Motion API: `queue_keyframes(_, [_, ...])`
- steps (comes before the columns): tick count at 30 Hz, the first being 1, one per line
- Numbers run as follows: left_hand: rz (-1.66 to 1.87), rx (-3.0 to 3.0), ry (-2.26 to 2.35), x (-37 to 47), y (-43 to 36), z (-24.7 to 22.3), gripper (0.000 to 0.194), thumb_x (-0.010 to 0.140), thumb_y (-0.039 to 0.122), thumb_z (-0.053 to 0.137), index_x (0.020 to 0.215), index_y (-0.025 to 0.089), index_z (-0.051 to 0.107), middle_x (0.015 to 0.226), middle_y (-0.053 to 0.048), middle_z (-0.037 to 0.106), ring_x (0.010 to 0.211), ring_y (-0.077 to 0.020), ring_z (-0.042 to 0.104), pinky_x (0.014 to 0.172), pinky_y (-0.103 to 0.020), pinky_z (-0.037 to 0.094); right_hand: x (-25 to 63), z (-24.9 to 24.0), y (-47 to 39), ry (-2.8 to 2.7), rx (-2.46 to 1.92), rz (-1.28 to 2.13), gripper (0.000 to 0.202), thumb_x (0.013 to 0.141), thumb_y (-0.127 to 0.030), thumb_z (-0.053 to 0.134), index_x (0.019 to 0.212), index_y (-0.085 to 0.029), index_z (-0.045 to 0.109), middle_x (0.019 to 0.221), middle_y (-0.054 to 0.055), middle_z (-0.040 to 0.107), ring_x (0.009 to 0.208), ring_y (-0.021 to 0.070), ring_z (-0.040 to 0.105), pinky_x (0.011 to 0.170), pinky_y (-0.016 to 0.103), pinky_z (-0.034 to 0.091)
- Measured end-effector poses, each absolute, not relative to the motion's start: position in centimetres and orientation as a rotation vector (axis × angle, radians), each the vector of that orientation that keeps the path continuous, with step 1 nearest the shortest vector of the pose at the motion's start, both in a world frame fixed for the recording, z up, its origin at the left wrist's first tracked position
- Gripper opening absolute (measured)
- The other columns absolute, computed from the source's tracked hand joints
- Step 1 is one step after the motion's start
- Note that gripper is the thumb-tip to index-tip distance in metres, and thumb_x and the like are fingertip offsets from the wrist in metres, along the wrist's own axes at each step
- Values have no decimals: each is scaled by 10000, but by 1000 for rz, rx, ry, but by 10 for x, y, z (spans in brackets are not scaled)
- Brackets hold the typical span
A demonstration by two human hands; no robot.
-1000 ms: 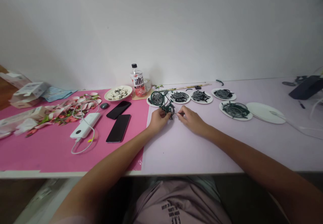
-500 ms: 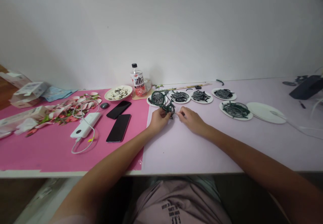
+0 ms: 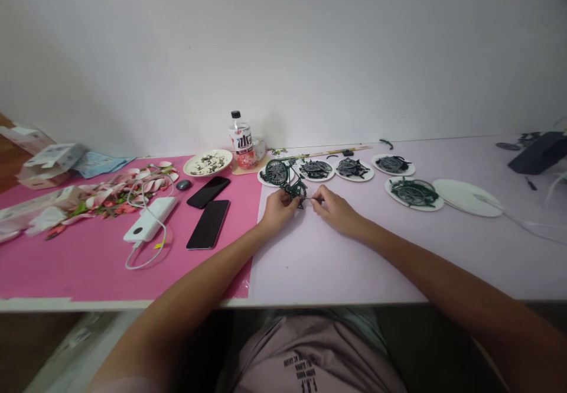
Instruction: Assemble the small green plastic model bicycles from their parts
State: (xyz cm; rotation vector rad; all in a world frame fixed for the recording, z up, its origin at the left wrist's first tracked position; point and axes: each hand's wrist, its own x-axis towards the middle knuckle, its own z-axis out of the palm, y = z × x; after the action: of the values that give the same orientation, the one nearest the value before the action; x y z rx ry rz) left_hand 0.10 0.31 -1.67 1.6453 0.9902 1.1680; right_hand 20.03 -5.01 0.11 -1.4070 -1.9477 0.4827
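Observation:
A small dark green model bicycle (image 3: 278, 172) with spoked wheels is pinched in my left hand (image 3: 280, 208), tilted above the table. My right hand (image 3: 333, 208) is just to its right, thumb and fingers pressed together on a thin piece that points at the bicycle's near wheel. That piece is too small to name. Beyond my hands stand white plates of dark bicycle parts, among them a plate with wheels (image 3: 316, 170), a plate with black pieces (image 3: 354, 170) and a plate with more wheels (image 3: 393, 165).
Left, on a pink mat (image 3: 177, 278), are two phones (image 3: 208, 224), a white power bank (image 3: 150, 220) with its cable, a mouse (image 3: 183, 185) and loose petals. A drink bottle (image 3: 244, 142) stands behind. Stacked plates (image 3: 465, 198) and a dark box (image 3: 538, 153) are at right.
My right hand has shifted very slightly, and the thin piece in its fingertips shows more clearly beside the wheel. My left hand and the bicycle stay in place.

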Motion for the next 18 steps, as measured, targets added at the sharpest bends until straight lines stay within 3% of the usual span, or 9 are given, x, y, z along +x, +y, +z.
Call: queue_keyframes(18, [1151, 1621, 983, 3, -1, -13, 146, 849, 213, 760, 959, 125, 719, 1017, -146, 813, 936, -264, 784, 825, -342, 626, 196, 12, -54, -1995, -1520, 398, 331, 1051, -413, 414, 765, -246, 403, 727, -3, 599, 672, 181, 536, 689, 300, 370])
